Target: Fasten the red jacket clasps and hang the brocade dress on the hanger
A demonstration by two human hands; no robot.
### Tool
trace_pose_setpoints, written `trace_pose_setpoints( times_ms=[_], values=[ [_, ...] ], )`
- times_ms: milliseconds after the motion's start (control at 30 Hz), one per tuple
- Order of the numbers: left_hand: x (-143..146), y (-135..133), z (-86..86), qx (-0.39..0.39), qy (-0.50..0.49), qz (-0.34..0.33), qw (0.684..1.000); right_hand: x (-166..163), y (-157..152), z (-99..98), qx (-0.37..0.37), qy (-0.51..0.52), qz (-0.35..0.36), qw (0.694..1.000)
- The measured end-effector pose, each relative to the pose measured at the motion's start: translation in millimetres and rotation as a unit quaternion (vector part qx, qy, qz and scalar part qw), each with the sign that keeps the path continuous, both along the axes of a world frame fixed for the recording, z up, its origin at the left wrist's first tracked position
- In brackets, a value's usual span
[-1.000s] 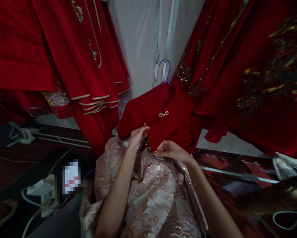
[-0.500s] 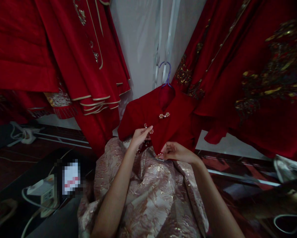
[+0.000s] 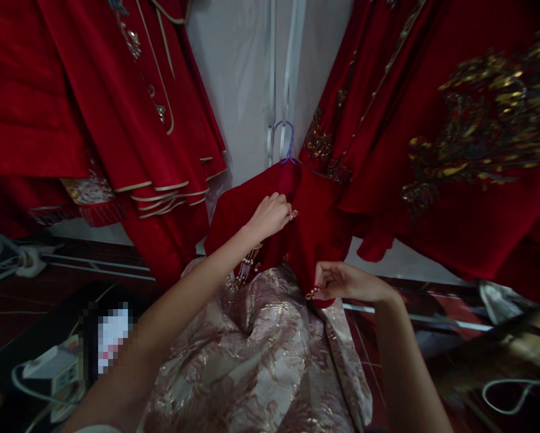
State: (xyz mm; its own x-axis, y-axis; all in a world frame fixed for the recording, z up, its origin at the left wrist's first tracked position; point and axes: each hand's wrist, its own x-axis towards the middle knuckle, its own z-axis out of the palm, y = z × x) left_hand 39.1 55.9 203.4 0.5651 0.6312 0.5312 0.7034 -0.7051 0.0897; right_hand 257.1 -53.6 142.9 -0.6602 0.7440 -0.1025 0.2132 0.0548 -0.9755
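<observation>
A small red jacket [image 3: 317, 225] hangs on a purple hanger [image 3: 288, 139] in front of me, over a pale pink and gold brocade skirt [image 3: 256, 355]. My left hand [image 3: 270, 215] is closed on the jacket's front near the collar, at a pearl button [image 3: 293, 213]. My right hand [image 3: 344, 282] pinches the lower corner of the jacket's front flap, where a beaded fastening [image 3: 312, 294] shows. A beaded tassel [image 3: 245, 270] dangles below my left wrist.
Long red garments with gold trim hang at the left [image 3: 94, 102] and with gold embroidery at the right [image 3: 454, 132]. A white wall [image 3: 243, 78] lies behind. A power strip with cables [image 3: 53, 376] sits on the dark floor at lower left.
My left hand has risen from the jacket's middle fastening to the one near the collar. My right hand has drawn the flap's lower corner down and to the right.
</observation>
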Motion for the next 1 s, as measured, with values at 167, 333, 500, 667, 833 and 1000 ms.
trace_pose_setpoints(
  times_ms=[167, 333, 500, 667, 833, 1000],
  values=[
    [2.6, 11.9, 4.5, -0.001, 0.026, -0.028, 0.999, -1.1, 0.2, 0.3, 0.0, 0.006, 0.006, 1.0],
    [1.0, 25.0, -2.7, -0.015, 0.004, -0.03, 0.999, -0.4, 0.1, 2.4, 0.009, 0.002, -0.004, 1.0],
    [-1.0, 32.3, -11.8, -0.007, -0.035, -0.058, 0.998, 0.0, 2.5, 1.8, -0.008, -0.006, 0.004, 1.0],
    [-2.4, 36.9, -14.8, -0.003, -0.046, -0.076, 0.996, -2.7, 6.0, -2.1, -0.003, -0.016, 0.012, 1.0],
    [-2.5, 35.3, -13.2, 0.005, -0.031, -0.083, 0.996, -3.5, 7.5, -3.2, 0.014, -0.009, 0.014, 1.0],
    [-0.7, 26.5, -13.2, 0.068, -0.006, -0.075, 0.995, -4.0, 8.0, -5.4, 0.01, -0.003, 0.021, 1.0]
  ],
)
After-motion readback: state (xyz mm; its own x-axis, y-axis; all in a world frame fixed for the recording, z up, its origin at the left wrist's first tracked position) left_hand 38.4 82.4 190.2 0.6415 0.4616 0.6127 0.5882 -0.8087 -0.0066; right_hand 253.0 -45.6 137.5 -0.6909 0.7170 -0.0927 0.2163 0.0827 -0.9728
